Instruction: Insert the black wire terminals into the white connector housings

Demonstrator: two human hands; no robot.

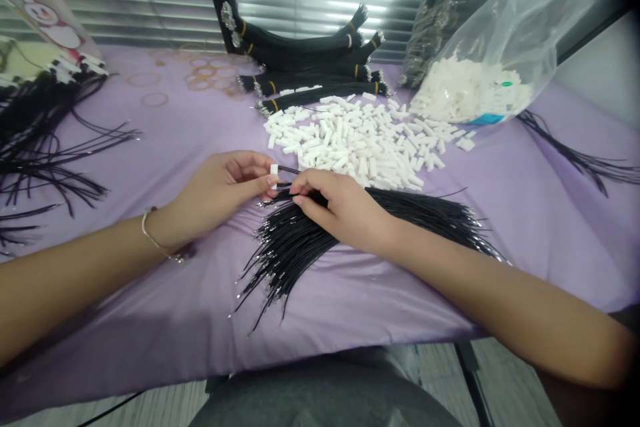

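Between the thumb and fingers of my left hand (233, 183) is a small white plastic connector housing (274, 176), held upright. My right hand (336, 203) pinches thin black wires (287, 169) just to its right; at least one wire reaches the housing, but how deep it sits I cannot tell. Under my right hand lies a thick bundle of black wires (295, 240) with shiny metal terminals at their ends, fanned out toward the left. Right behind my hands spreads a heap of loose white connector housings (360, 140).
Banded black wire bundles (310, 53) are stacked at the back by the blinds. A clear plastic bag (530, 47) of white housings stands back right. Rubber bands (205, 73) lie back left. Wires with white housings (50, 120) lie far left, beside a penguin-printed box (47, 10).
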